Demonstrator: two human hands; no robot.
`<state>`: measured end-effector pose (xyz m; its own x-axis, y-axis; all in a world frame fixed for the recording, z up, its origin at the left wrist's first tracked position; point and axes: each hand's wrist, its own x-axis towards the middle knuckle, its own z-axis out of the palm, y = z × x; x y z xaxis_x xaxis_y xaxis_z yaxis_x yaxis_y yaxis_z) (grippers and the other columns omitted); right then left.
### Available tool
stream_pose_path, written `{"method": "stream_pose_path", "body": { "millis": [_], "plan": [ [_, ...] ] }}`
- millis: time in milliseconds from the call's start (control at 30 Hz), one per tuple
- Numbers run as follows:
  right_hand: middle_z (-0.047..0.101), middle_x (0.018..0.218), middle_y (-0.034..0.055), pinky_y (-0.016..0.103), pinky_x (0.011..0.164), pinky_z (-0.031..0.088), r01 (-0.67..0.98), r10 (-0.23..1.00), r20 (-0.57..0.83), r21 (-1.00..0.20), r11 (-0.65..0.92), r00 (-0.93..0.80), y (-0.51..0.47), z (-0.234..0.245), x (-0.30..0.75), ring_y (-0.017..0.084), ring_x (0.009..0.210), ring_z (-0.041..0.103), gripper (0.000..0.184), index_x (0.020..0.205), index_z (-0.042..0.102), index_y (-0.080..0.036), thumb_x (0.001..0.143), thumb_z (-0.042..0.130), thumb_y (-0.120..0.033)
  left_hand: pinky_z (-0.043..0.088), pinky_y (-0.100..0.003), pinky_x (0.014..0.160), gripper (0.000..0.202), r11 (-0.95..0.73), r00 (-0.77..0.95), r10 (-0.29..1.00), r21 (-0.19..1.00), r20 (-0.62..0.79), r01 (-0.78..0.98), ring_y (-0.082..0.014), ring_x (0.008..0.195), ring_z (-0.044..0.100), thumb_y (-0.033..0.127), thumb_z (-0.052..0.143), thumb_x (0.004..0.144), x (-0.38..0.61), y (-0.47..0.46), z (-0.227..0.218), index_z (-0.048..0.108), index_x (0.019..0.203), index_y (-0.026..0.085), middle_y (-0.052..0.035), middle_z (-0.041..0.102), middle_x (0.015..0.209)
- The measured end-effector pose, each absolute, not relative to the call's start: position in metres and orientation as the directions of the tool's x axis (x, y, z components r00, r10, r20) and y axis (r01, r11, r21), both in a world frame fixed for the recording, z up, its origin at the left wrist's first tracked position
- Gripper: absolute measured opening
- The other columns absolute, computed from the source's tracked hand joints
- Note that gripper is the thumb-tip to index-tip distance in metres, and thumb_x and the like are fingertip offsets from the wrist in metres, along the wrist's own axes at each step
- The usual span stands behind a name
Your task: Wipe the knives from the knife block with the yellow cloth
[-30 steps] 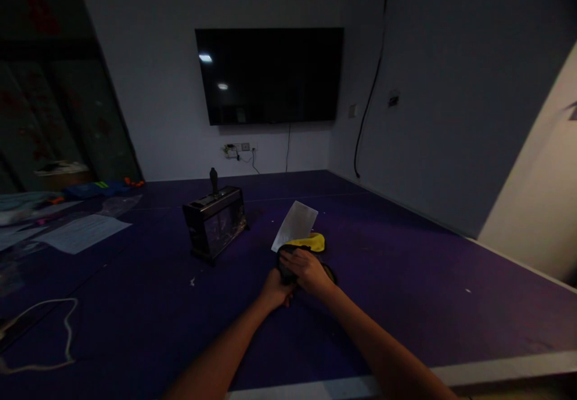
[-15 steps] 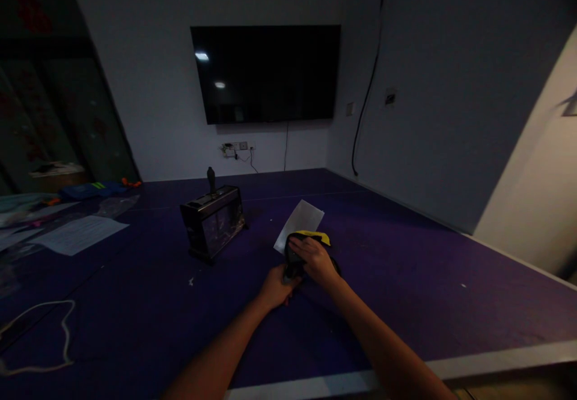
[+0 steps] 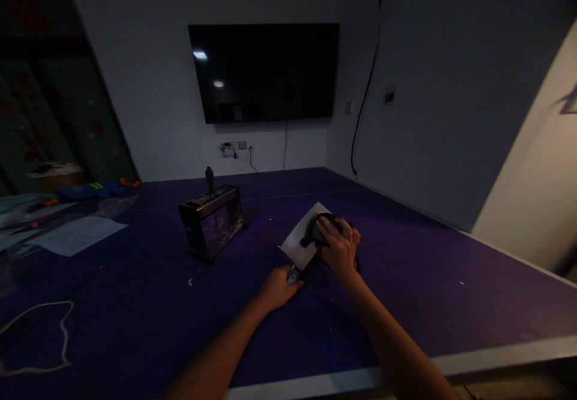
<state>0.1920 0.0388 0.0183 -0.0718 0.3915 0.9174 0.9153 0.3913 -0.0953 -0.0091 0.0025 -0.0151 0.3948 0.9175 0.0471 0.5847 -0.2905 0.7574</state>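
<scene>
A cleaver (image 3: pixel 298 242) with a broad, pale rectangular blade slants up and away above the purple table. My left hand (image 3: pixel 277 289) is closed around its handle at the near end. On the blade's right side, my right hand (image 3: pixel 339 246) grips a black, soft-looking cloth (image 3: pixel 311 230) with a bit of yellow at its top edge. The cloth overlaps the blade, and part of it hangs below the hand. To the left stands a dark knife block (image 3: pixel 220 222) with clear sides, one black handle (image 3: pixel 210 180) sticking up from its top.
Papers (image 3: pixel 81 234) and clear plastic lie at the far left of the purple table (image 3: pixel 180 328). A white cable (image 3: pixel 65 334) loops at the near left. Small white scraps (image 3: pixel 190 281) dot the surface. A television (image 3: pixel 270 72) hangs on the wall behind.
My right hand and the cloth have moved right and a little up along the blade, uncovering its lower part. The cloth's yellow side shows less now. My left hand stays almost in place.
</scene>
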Motion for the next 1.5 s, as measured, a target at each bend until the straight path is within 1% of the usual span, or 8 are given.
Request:
{"method": "stream_pose_path", "body": {
  "millis": [100,300,500,767,967,1133,1367,1500],
  "plan": [
    [0.057,0.123,-0.0001,0.061,0.103,0.008,0.927,0.384,0.918,-0.054,0.372,-0.101,0.038,0.021,0.194,0.031,0.128,0.027,0.055,0.119,0.055,-0.030,0.067,0.052,-0.012,0.033,-0.019,0.040,0.027,-0.279,0.392,0.919,0.776,0.045,0.565,-0.0098,0.039,0.050,0.040,0.053,0.077,-0.010,0.002,-0.016,0.052,0.086,0.015,0.0013,0.056,0.058],
    [0.047,0.135,0.0059,0.050,0.098,0.030,0.899,0.450,0.870,-0.017,0.437,-0.202,0.038,0.024,0.191,0.031,0.128,0.029,0.060,0.132,0.043,-0.023,0.072,0.049,-0.017,0.031,-0.018,0.037,0.026,-0.270,0.376,0.924,0.814,0.069,0.514,-0.0087,0.037,0.049,0.039,0.054,0.077,-0.010,0.003,-0.020,0.051,0.086,0.014,0.0023,0.055,0.055],
    [0.046,0.136,0.0056,0.045,0.094,0.035,0.902,0.485,0.845,-0.005,0.432,-0.227,0.040,0.023,0.186,0.029,0.123,0.034,0.066,0.134,0.039,-0.022,0.070,0.047,-0.011,0.030,-0.017,0.035,0.024,-0.256,0.354,0.932,0.829,0.077,0.496,-0.0087,0.036,0.048,0.038,0.054,0.077,-0.010,0.004,-0.023,0.049,0.084,0.016,0.0039,0.053,0.054],
    [0.048,0.134,0.0011,0.041,0.091,0.037,0.918,0.488,0.842,0.022,0.395,-0.230,0.042,0.023,0.193,0.026,0.110,0.042,0.070,0.132,0.043,-0.023,0.065,0.043,-0.002,0.033,-0.019,0.039,0.021,-0.260,0.361,0.931,0.799,0.058,0.542,-0.0092,0.039,0.049,0.034,0.052,0.078,-0.009,0.003,-0.018,0.050,0.085,0.015,0.0036,0.053,0.055],
    [0.050,0.133,0.0025,0.043,0.087,0.038,0.954,0.459,0.882,-0.042,0.296,-0.103,0.047,0.021,0.206,0.028,0.107,0.042,0.072,0.136,0.038,-0.024,0.066,0.044,-0.005,0.035,-0.020,0.047,0.019,-0.296,0.352,0.932,0.741,0.086,0.603,-0.0109,0.049,0.052,0.033,0.058,0.074,-0.007,0.001,-0.012,0.054,0.079,0.015,0.0015,0.055,0.057],
    [0.053,0.130,0.0029,0.044,0.085,0.037,0.954,0.449,0.889,-0.054,0.295,-0.089,0.045,0.021,0.202,0.029,0.105,0.043,0.067,0.132,0.043,-0.024,0.068,0.045,-0.007,0.037,-0.021,0.052,0.020,-0.288,0.335,0.938,0.739,0.090,0.609,-0.0128,0.054,0.054,0.033,0.060,0.073,-0.006,-0.001,-0.011,0.057,0.082,0.015,0.0003,0.056,0.059],
    [0.056,0.126,-0.0003,0.041,0.083,0.036,0.919,0.489,0.841,0.026,0.394,-0.233,0.036,0.021,0.183,0.027,0.104,0.045,0.071,0.132,0.044,-0.028,0.066,0.044,-0.002,0.037,-0.022,0.048,0.024,-0.247,0.321,0.946,0.763,0.055,0.597,-0.0116,0.045,0.051,0.035,0.057,0.075,-0.007,0.002,-0.013,0.057,0.088,0.014,0.0011,0.057,0.058],
    [0.056,0.126,-0.0020,0.039,0.080,0.036,0.898,0.522,0.791,0.075,0.434,-0.319,0.032,0.019,0.170,0.026,0.103,0.046,0.067,0.127,0.050,-0.028,0.067,0.044,0.000,0.035,-0.020,0.043,0.024,-0.226,0.300,0.952,0.803,0.061,0.552,-0.0105,0.041,0.048,0.034,0.056,0.075,-0.008,0.002,-0.014,0.055,0.088,0.014,0.0034,0.054,0.053]
  ]
}}
